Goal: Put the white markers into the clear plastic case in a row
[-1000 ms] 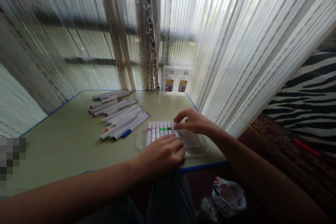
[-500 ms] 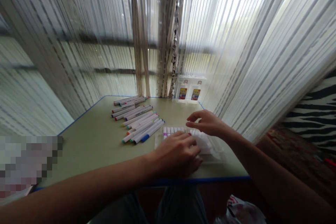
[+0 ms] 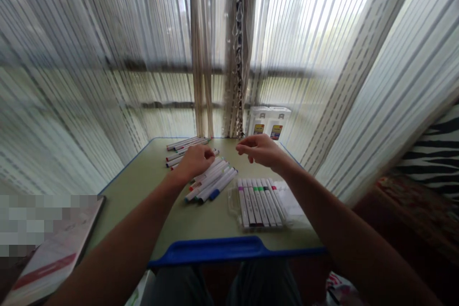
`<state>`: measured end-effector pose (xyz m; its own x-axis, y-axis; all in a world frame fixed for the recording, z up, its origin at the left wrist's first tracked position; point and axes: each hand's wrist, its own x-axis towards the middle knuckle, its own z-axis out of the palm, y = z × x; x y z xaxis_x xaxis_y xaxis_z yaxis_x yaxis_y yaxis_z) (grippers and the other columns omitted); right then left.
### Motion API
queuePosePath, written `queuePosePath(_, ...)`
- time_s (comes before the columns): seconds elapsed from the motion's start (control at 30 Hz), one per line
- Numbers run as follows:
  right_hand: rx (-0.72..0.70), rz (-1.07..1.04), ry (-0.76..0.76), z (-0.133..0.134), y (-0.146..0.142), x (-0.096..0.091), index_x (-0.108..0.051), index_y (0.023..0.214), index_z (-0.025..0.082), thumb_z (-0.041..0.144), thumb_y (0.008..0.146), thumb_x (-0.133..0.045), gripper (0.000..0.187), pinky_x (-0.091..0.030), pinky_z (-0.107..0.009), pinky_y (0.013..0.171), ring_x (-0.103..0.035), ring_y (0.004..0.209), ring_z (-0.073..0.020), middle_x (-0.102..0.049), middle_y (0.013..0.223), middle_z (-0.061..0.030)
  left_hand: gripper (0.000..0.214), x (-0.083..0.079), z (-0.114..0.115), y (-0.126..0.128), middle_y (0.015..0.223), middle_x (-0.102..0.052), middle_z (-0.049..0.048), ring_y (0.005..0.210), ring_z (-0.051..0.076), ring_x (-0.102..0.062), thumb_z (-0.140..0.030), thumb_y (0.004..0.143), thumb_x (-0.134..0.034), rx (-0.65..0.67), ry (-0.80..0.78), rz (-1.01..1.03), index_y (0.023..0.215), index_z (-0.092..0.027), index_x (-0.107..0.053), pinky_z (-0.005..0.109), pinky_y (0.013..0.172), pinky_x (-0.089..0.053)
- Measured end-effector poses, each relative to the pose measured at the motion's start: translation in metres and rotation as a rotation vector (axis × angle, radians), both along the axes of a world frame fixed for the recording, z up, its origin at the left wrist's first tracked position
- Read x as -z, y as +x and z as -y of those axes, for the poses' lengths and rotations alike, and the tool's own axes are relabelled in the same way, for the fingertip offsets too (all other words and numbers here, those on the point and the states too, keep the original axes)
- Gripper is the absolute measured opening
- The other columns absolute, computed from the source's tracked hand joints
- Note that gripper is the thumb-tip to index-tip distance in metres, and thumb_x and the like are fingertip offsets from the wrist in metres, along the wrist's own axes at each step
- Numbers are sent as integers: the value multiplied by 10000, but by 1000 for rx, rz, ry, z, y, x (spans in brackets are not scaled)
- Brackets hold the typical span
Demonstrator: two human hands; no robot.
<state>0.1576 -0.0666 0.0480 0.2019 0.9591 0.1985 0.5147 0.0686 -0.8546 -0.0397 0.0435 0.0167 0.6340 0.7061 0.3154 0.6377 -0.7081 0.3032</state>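
My left hand (image 3: 196, 160) is over the pile of white markers (image 3: 211, 182) on the left of the table, its fingers curled inward. Whether a marker is inside them is hidden. To its right, my right hand (image 3: 261, 150) hovers above the table with loosely bent fingers and nothing visible in them. Below it lies a clear plastic case (image 3: 234, 205) with a row of white markers (image 3: 258, 205) in it, banded purple, green, black and red. The case's right part is partly covered by my right forearm.
A clear case with two labels (image 3: 270, 124) stands at the table's far edge, against the striped curtain (image 3: 165, 33). The pale green table (image 3: 143, 177) has a blue tray edge (image 3: 215, 247) in front. A flat pinkish-white item (image 3: 64, 253) is at the left.
My left hand has left the marker case and moved left and away to the loose markers, uncovering the row in the case. The right hand has shifted slightly left. The view has tilted.
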Motion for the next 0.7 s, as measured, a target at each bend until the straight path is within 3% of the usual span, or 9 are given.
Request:
queuePosePath(0.1, 59, -98, 48, 5, 9, 5, -722, 776, 127, 273, 809, -701, 151, -343, -180, 384, -499, 428, -46, -722, 735, -58, 202, 7, -4, -3, 807, -767, 72, 726, 197, -685, -242, 782, -599, -11, -34, -36, 822, -163, -781, 265, 683, -482)
queuePosePath(0.27, 71, -185, 124, 10, 22, 14, -708, 731, 133, 464, 710, -779, 340, -343, -194, 370, -469, 413, -50, -709, 690, -58, 219, 11, -5, -5, 818, -768, 90, 736, 212, -687, -288, 795, -600, 19, -57, -66, 814, -166, -781, 276, 674, -476)
queuePosePath(0.37, 54, -121, 163, 11, 23, 19, -711, 735, 136, 515, 723, -765, 382, -356, -198, 370, -474, 415, -54, -714, 687, -63, 222, 12, -5, -3, 826, -764, 103, 753, 223, -685, -304, 797, -617, 41, -52, -78, 834, -160, -781, 287, 699, -474)
queuePosePath(0.53, 36, 101, 206, 13, 22, 27, -731, 797, 132, 428, 825, -694, 299, -427, -226, 425, -532, 449, -81, -720, 700, -70, 253, 16, 1, 0, 827, -758, 104, 749, 211, -678, -323, 843, -592, 74, -46, -96, 836, -153, -780, 278, 689, -461)
queuePosePath(0.7, 56, 235, 241, 17, 20, 29, -740, 824, 134, 372, 859, -654, 255, -444, -231, 459, -573, 498, -106, -723, 692, -75, 281, 17, 8, 2, 815, -738, 139, 736, 221, -664, -285, 876, -536, 12, 0, -91, 779, -137, -754, 306, 720, -465)
